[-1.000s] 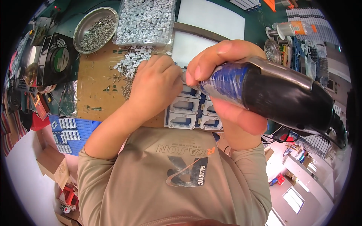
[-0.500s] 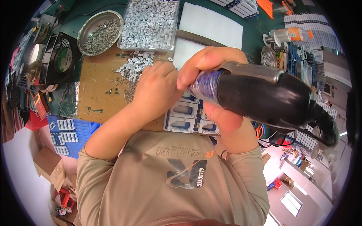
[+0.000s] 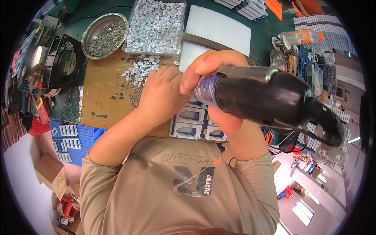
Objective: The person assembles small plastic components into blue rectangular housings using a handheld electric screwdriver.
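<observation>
My right hand (image 3: 214, 64) is wrapped around a black electric screwdriver (image 3: 262, 94) with purple-blue tape at its front; its tip is hidden behind the hands. Close beside it, my left hand (image 3: 159, 94) has its fingers curled inward, and whatever they hold is out of sight. Under both hands lie white-and-blue plastic frames (image 3: 188, 131) with rectangular openings, partly covered. Beyond my left fingers is a loose pile of small white plastic pieces (image 3: 143, 70). Loose screws (image 3: 136, 98) lie to the left of my left wrist.
A clear tub of white pieces (image 3: 156, 27) and a metal bowl (image 3: 87, 39) of screws stand at the back. White foam sheets (image 3: 219, 29) lie right of the tub. A black fan (image 3: 64, 62) is at the left, a bottle (image 3: 309, 36) at the far right.
My right hand and the screwdriver have shifted slightly left, and the tool's rear end has swung a little. My left hand stays nearly in place.
</observation>
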`<state>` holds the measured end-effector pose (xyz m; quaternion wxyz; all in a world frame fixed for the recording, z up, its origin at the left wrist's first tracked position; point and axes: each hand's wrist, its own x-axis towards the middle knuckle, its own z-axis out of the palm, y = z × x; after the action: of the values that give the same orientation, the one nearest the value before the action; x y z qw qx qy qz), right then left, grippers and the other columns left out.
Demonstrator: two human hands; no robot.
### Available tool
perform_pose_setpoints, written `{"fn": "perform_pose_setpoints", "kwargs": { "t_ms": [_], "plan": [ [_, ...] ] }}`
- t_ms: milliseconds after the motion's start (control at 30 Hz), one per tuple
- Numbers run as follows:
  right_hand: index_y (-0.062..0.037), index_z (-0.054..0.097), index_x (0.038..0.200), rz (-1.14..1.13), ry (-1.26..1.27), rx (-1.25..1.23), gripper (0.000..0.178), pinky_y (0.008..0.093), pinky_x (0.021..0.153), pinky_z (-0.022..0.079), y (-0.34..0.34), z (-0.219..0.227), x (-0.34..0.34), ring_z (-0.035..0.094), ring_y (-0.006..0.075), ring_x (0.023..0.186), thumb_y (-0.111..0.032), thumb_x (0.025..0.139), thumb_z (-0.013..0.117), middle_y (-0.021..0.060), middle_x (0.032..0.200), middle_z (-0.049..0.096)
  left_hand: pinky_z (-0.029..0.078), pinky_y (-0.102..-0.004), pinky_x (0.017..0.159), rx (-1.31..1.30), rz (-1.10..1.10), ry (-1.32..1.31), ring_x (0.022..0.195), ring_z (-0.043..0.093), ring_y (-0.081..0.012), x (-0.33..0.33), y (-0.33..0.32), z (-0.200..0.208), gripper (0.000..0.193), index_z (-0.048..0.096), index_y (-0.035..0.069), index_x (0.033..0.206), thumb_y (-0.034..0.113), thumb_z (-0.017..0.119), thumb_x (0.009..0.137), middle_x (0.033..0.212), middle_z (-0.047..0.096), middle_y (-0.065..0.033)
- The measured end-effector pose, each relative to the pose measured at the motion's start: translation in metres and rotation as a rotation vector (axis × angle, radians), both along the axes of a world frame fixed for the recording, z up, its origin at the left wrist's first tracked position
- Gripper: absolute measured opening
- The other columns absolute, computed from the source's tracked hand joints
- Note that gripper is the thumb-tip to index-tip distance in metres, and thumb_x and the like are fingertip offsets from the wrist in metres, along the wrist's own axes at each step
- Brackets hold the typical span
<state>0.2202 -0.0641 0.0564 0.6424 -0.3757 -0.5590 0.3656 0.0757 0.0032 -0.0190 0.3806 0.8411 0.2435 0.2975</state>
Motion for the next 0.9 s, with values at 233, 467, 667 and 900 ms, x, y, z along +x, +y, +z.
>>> {"fn": "perform_pose_setpoints", "kwargs": {
  "t_ms": [233, 467, 667, 900],
  "plan": [
    [-0.0019, 0.052, 0.127, 0.006, 0.006, 0.012, 0.094, 0.033, 0.072, 0.057, -0.002, -0.003, 0.002, 0.069, 0.0222, 0.084, -0.074, 0.07, 0.076, 0.012, 0.096, 0.067, 0.046, -0.0419, 0.075, 0.11, -0.046, 0.033, 0.086, 0.061, -0.0277, -0.001, 0.002, 0.004, 0.012, 0.063, 0.012, 0.078, 0.013, 0.074, 0.074, 0.083, 0.06, -0.004],
    [0.0004, 0.045, 0.145, 0.046, 0.044, -0.004, 0.106, 0.0418, 0.075, 0.059, -0.022, 0.014, 0.011, 0.068, 0.0308, 0.086, -0.076, 0.076, 0.072, 0.0203, 0.103, 0.066, 0.048, -0.0429, 0.077, 0.2, -0.058, 0.097, 0.088, 0.063, -0.0293, -0.006, 0.005, 0.008, 0.01, 0.067, 0.01, 0.082, 0.011, 0.074, 0.075, 0.086, 0.062, -0.0062],
    [0.0019, 0.049, 0.139, -0.154, 0.157, 0.194, 0.1, 0.035, 0.076, 0.056, -0.04, 0.003, 0.037, 0.068, 0.0233, 0.085, -0.069, 0.076, 0.08, 0.0141, 0.096, 0.069, 0.052, -0.0428, 0.079, 0.155, -0.047, 0.132, 0.089, 0.064, -0.0315, -0.037, 0.02, 0.035, 0.01, 0.072, 0.006, 0.088, 0.008, 0.074, 0.079, 0.091, 0.066, -0.009],
    [0.0045, 0.045, 0.142, -0.242, -0.012, 0.094, 0.111, 0.0426, 0.069, 0.059, -0.063, -0.024, 0.049, 0.067, 0.0293, 0.078, -0.086, 0.079, 0.059, 0.0188, 0.097, 0.066, 0.051, -0.0421, 0.077, 0.205, -0.093, 0.263, 0.086, 0.063, -0.0291, -0.066, 0.015, 0.024, 0.011, 0.072, 0.007, 0.087, 0.01, 0.076, 0.078, 0.088, 0.065, -0.0065]
  ]
}}
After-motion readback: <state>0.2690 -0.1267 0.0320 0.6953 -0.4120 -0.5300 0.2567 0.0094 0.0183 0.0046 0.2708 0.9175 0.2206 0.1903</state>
